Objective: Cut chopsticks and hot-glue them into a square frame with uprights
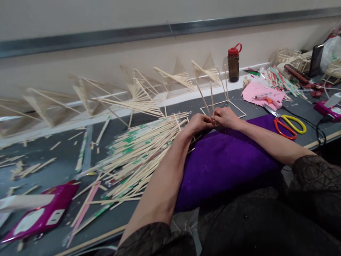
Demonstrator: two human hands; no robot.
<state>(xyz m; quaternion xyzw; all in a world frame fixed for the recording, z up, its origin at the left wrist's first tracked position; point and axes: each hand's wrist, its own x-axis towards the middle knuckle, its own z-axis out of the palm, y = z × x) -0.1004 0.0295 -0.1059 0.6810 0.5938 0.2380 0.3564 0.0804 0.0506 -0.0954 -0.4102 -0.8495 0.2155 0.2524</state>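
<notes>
A small frame of thin wooden sticks (238,108) lies on the dark table, with several sticks standing up from it. At its near left corner my left hand (198,124) is closed, fingertips pinching at the foot of an upright stick (212,97). My right hand (226,117) meets it there, its fingers also pinched at that corner. The exact contact is hidden behind the fingers. A purple cloth (226,163) spreads from the table edge over my lap, under my forearms. Left of my hands lies a large pile of wooden sticks (144,156), some in green-printed wrappers.
Scissors (289,126) with red and yellow handles lie right, near a glue gun (271,101) on pink paper (250,91). A bottle (233,67) stands behind. Twisted stick models (176,76) line the wall. A magenta wipes pack (53,209) lies front left.
</notes>
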